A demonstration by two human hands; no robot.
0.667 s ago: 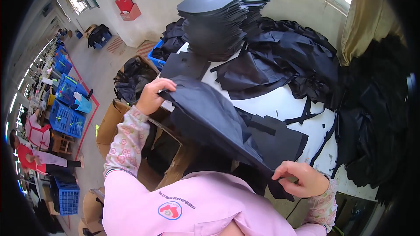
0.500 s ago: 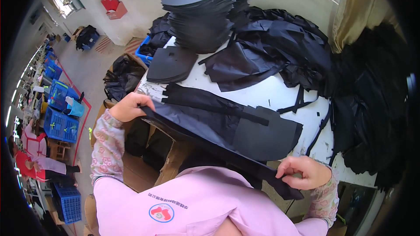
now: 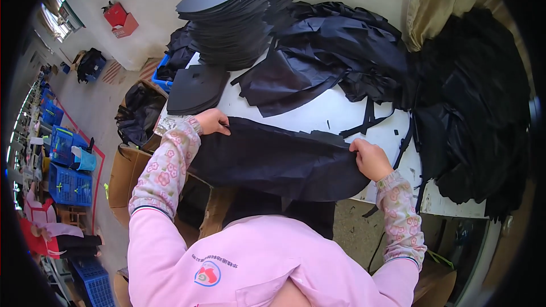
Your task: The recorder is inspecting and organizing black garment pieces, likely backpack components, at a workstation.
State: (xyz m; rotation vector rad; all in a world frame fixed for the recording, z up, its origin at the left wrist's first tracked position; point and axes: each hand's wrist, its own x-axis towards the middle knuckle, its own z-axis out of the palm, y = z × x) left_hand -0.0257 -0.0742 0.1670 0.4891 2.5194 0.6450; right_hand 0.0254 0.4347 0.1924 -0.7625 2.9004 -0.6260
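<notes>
A dark fabric piece (image 3: 278, 162) stretches between my two hands along the front of the white table (image 3: 330, 112), its near edge hanging past the table's edge. My left hand (image 3: 212, 121) pinches its far left corner. At the far right corner my right hand (image 3: 371, 158) grips the same cloth between thumb and fingers. Part of a grey panel (image 3: 330, 138) peeks out along the cloth's far edge; the rest is covered. Just beyond my left hand lies a low stack of grey panels (image 3: 196, 90).
Behind stand a tall panel stack (image 3: 227, 25) and heaped black fabric (image 3: 341, 51). More black fabric (image 3: 472, 113) hangs over the right side. Cardboard boxes (image 3: 128, 179) stand left of the table. People (image 3: 48, 230) and blue crates (image 3: 71, 182) appear farther left.
Both hands have moved away from my body, carrying the fabric's held edge over the grey panel. The cloth now hides most of that panel. The view has shifted slightly.
</notes>
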